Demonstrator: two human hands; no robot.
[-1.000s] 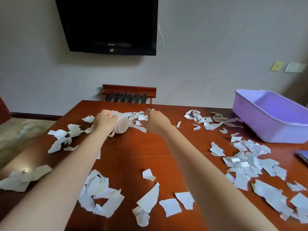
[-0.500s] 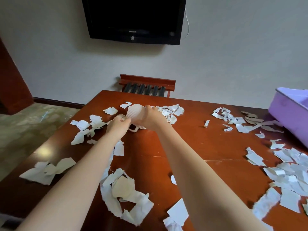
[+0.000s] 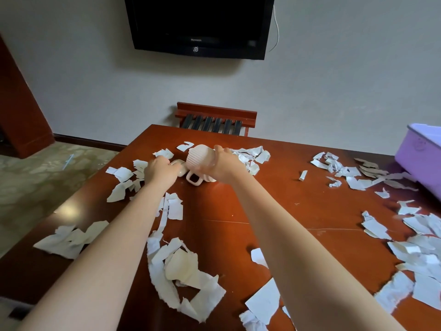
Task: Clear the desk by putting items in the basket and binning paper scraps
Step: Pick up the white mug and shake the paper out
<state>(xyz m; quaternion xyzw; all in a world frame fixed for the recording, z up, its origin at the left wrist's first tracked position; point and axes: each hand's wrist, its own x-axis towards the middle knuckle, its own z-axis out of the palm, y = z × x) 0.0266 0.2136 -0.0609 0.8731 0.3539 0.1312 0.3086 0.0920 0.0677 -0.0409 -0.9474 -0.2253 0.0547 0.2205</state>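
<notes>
My right hand (image 3: 223,167) grips a pale pink ribbed mug (image 3: 199,157), tipped on its side just above the brown desk (image 3: 262,206), with its handle (image 3: 193,182) pointing down. My left hand (image 3: 159,170) is just left of the mug, its fingers curled on a small pale rounded piece (image 3: 180,170) that is mostly hidden. Torn white paper scraps (image 3: 175,266) lie all over the desk. The purple basket (image 3: 416,151) stands at the far right edge, partly out of view.
More scraps lie behind the mug (image 3: 250,156), at the left edge (image 3: 69,237) and along the right side (image 3: 417,235). A wall-mounted television (image 3: 200,25) hangs above a slatted wooden rack (image 3: 216,118) beyond the desk's far edge.
The mug passed from my left hand to my right and is lifted and tipped. My left hand has come off it and now holds the small pale piece. The view swung left.
</notes>
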